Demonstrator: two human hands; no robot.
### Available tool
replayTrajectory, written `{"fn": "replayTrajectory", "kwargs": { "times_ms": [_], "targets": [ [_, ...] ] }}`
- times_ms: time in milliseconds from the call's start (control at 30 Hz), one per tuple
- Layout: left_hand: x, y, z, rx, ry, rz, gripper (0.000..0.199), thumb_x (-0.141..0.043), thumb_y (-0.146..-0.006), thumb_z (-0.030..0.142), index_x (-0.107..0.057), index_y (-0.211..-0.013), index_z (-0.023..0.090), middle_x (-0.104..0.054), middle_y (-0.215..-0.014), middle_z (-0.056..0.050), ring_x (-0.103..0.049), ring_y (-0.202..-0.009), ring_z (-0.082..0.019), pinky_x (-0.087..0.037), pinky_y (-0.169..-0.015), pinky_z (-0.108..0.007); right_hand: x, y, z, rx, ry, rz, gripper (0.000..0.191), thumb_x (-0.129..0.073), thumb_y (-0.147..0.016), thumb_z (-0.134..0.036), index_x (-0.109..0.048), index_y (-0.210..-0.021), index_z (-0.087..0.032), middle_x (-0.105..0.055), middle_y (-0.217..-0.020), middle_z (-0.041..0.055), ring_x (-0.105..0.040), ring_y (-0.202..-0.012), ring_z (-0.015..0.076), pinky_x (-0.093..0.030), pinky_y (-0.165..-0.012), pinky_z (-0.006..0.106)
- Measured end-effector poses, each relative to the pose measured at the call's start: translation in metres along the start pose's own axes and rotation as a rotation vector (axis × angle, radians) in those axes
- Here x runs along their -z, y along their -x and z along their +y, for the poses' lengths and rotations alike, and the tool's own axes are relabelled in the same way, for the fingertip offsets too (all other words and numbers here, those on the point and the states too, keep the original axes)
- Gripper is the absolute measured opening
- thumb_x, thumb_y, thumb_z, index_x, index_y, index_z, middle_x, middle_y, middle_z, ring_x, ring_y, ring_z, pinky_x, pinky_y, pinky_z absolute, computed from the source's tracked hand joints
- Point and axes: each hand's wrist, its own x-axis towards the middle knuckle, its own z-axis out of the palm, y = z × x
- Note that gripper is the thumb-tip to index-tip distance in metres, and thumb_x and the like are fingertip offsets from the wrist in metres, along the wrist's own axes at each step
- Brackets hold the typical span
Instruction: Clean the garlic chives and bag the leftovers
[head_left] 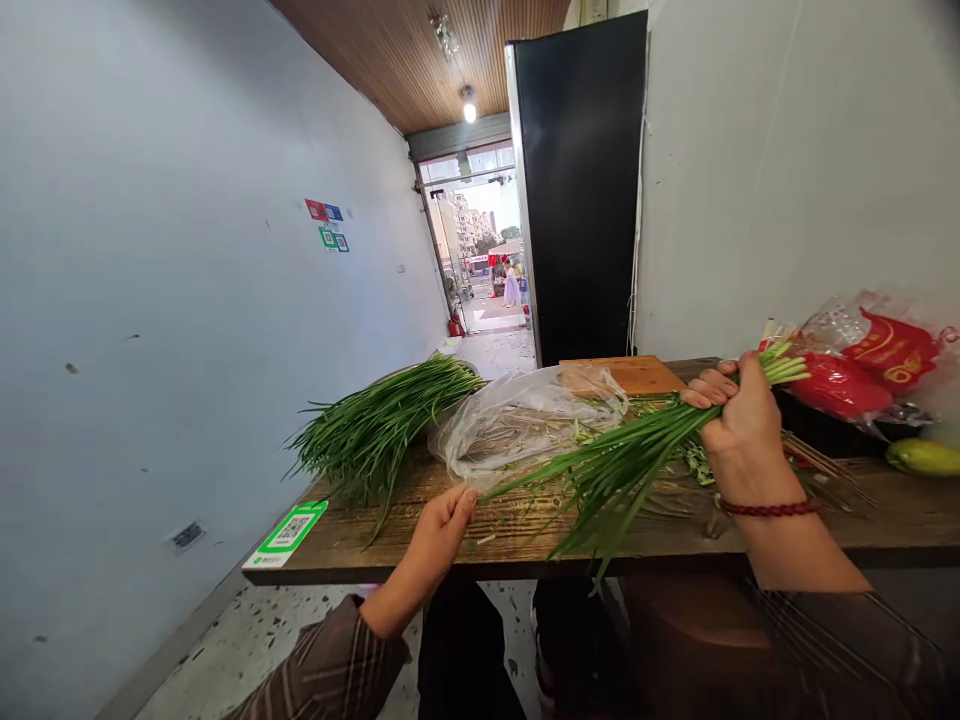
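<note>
My right hand (739,405) is closed round a bunch of garlic chives (637,450), pale cut ends up at the right and green leaves drooping left over the table's front edge. At the leaf tips, my left hand (442,520) pinches the end of a long chive leaf drawn out from that bunch. Beyond it at the left lies a large pile of chives (382,425). A clear plastic bag (517,430) with pale trimmings in it rests mid-table between the pile and the held bunch.
The wooden table (337,545) carries scattered scraps, a cutting board (645,375) at the back and a green QR card (289,533) at the left corner. Red plastic packaging (847,385) and a yellow-green vegetable (926,457) lie right. A black panel (581,200) stands behind.
</note>
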Motion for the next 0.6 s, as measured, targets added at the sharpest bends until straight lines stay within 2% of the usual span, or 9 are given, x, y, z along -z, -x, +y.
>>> {"fn": "replayTrajectory", "kwargs": {
  "times_ms": [133, 233, 300, 433, 533, 600],
  "targets": [
    [0.001, 0.011, 0.001, 0.04, -0.027, -0.018, 0.042, -0.039, -0.088, 0.056, -0.035, -0.062, 0.022, -0.029, -0.057, 0.006, -0.025, -0.053, -0.011, -0.022, -0.05, -0.025, -0.005, 0.005, 0.007, -0.037, -0.019, 0.039, 0.034, -0.051, -0.093, -0.034, -0.041, -0.063, -0.021, -0.022, -0.043, -0.0119, -0.019, -0.035, 0.0035, -0.024, -0.031, 0.015],
    [0.001, 0.014, -0.003, 0.051, -0.057, -0.027, 0.044, -0.04, -0.087, 0.058, -0.034, -0.062, 0.022, -0.03, -0.058, 0.005, -0.026, -0.053, -0.011, -0.023, -0.05, -0.025, 0.0, 0.003, 0.012, -0.053, -0.035, 0.024, 0.035, -0.056, -0.091, -0.039, -0.041, -0.065, -0.021, -0.022, -0.045, -0.0127, -0.02, -0.034, 0.0031, -0.026, -0.031, 0.014],
    [0.005, 0.013, -0.011, 0.075, -0.063, -0.003, 0.045, -0.04, -0.086, 0.06, -0.033, -0.062, 0.023, -0.029, -0.058, 0.005, -0.025, -0.053, -0.011, -0.023, -0.049, -0.025, 0.012, -0.003, 0.011, -0.068, -0.055, 0.035, 0.035, -0.056, -0.091, -0.04, -0.04, -0.066, -0.021, -0.022, -0.045, -0.0131, -0.021, -0.034, 0.0028, -0.027, -0.032, 0.014],
    [0.021, 0.014, -0.038, 0.186, -0.01, 0.109, 0.046, -0.044, -0.081, 0.063, -0.033, -0.062, 0.023, -0.026, -0.056, 0.007, -0.023, -0.051, -0.01, -0.022, -0.046, -0.023, 0.047, -0.022, 0.001, -0.092, -0.102, 0.147, 0.035, -0.043, -0.098, -0.035, -0.038, -0.065, -0.022, -0.022, -0.043, -0.0125, -0.021, -0.032, 0.0036, -0.026, -0.03, 0.014],
    [0.026, 0.021, -0.055, 0.214, 0.003, -0.001, 0.042, -0.051, -0.08, 0.06, -0.044, -0.065, 0.021, -0.036, -0.057, 0.006, -0.033, -0.051, -0.011, -0.03, -0.048, -0.022, 0.067, -0.026, 0.007, -0.202, -0.057, 0.14, 0.035, -0.045, -0.097, -0.036, -0.039, -0.065, -0.022, -0.023, -0.042, -0.0125, -0.021, -0.032, 0.0042, -0.028, -0.03, 0.015],
    [0.022, 0.027, -0.057, 0.138, -0.038, -0.082, 0.037, -0.056, -0.081, 0.054, -0.052, -0.068, 0.02, -0.046, -0.061, 0.003, -0.043, -0.057, -0.013, -0.038, -0.055, -0.023, 0.073, -0.021, 0.022, -0.303, -0.006, 0.106, 0.035, -0.052, -0.094, -0.038, -0.04, -0.066, -0.022, -0.024, -0.042, -0.0129, -0.022, -0.032, 0.0035, -0.029, -0.03, 0.014]
  ]
}}
